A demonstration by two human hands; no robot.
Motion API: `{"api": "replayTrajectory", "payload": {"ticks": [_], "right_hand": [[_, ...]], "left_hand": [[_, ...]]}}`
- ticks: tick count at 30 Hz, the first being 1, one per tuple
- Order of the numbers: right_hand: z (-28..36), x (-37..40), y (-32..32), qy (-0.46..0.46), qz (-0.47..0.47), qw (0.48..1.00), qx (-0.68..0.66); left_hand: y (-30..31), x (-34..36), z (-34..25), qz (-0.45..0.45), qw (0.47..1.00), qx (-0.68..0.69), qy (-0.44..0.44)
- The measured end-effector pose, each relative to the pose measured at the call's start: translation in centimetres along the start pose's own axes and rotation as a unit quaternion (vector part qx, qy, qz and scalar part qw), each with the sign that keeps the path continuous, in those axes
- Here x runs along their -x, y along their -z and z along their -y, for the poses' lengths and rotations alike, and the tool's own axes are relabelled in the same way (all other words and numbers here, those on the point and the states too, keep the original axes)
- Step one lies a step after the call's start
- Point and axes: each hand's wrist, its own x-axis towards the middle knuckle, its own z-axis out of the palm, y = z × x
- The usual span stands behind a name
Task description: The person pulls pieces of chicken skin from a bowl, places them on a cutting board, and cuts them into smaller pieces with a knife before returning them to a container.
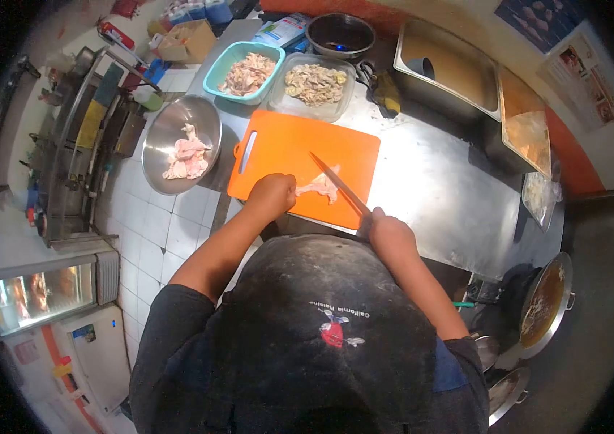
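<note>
An orange cutting board (289,141) lies on the metal counter in front of me. On its near part rests a piece of raw pale-pink chicken (321,188). My left hand (273,195) is closed at the left end of the chicken, fingers curled in and partly hidden. A knife (344,188) is gripped by its handle in my right hand (391,235). Its blade slants up and left across the board, over the right part of the chicken. Left of the board, a steel bowl (153,148) holds more raw chicken pieces (187,158).
Behind the board stand a turquoise tub (209,74) of raw meat, a clear container (278,98) of cut pieces and a dark bowl (321,23). Deep steel pans (458,101) line the right wall. A large pot (565,271) of brown liquid sits at lower right.
</note>
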Motion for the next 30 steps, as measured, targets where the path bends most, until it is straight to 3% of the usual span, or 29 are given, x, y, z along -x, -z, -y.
{"api": "replayTrajectory", "payload": {"ticks": [4, 6, 10, 12, 16, 22, 24, 30], "right_hand": [[0.2, 0.2, -0.2, 0.002, -0.005, 1.000, -0.022], [1.0, 0.8, 0.1, 0.005, -0.010, 0.998, -0.057], [2.2, 1.0, -1.3, 0.005, 0.008, 0.996, -0.092], [2.4, 0.9, -2.8, 0.021, 0.032, 0.996, -0.084], [4.2, 0.8, -4.2, 0.004, 0.003, 0.994, -0.105], [9.2, -0.1, -4.8, -0.073, -0.004, 0.991, -0.112], [10.8, -0.2, -4.6, -0.133, 0.041, 0.984, -0.107], [7.6, 7.7, -9.1, -0.203, 0.004, 0.977, -0.063]], "left_hand": [[1.3, 0.5, -1.1, -0.053, 0.997, 0.043, -0.039], [0.6, 0.1, -1.0, -0.131, 0.979, 0.074, -0.138], [-0.1, -0.8, -0.6, -0.044, 0.990, 0.043, -0.131], [-0.7, -1.0, -0.4, -0.049, 0.994, 0.036, -0.089], [-1.2, -0.9, 0.4, -0.085, 0.985, 0.083, -0.129], [-0.9, -1.7, 1.5, -0.058, 0.981, 0.109, -0.151], [-0.6, -2.0, 1.6, -0.038, 0.982, 0.103, -0.151], [0.5, -2.9, 2.2, 0.027, 0.985, 0.078, -0.151]]}}
